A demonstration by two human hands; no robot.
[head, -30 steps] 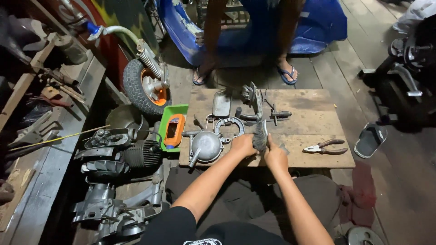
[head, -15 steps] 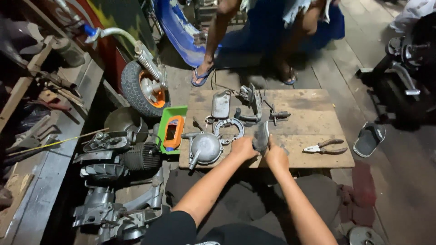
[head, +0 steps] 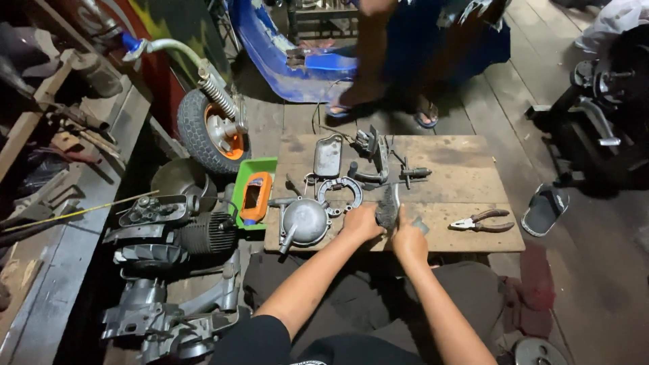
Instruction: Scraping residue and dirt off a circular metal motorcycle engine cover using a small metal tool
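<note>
Both hands meet on a dark metal part (head: 388, 206) standing at the near middle of the wooden counter (head: 466, 177). The left hand (head: 362, 223) clasps its left side, the right hand (head: 409, 238) grips its lower right; both are closed around it.

Taking that part as the landmark: just left of it lies a round grey cover (head: 304, 222), close to the counter's near edge. Behind it, a brake shoe ring (head: 339, 192), and further back a flat grey plate (head: 328, 155) and a cluster of small shafts (head: 378, 159). To the right, pliers (head: 483, 222) with red-brown handles lie near the counter's right near corner, with bare wood between them and the part. The far right of the counter is bare boards.

Off the counter's left edge sits a green tray (head: 253, 192), touching the counter, with an orange piece in it. Further left, an engine block (head: 203, 233) and dark casings crowd the floor, and a small wheel (head: 213, 132) stands behind them. A sandal (head: 546, 209) lies right of the counter. Beyond the far edge, another person's sandalled feet (head: 426, 116) stand close.
</note>
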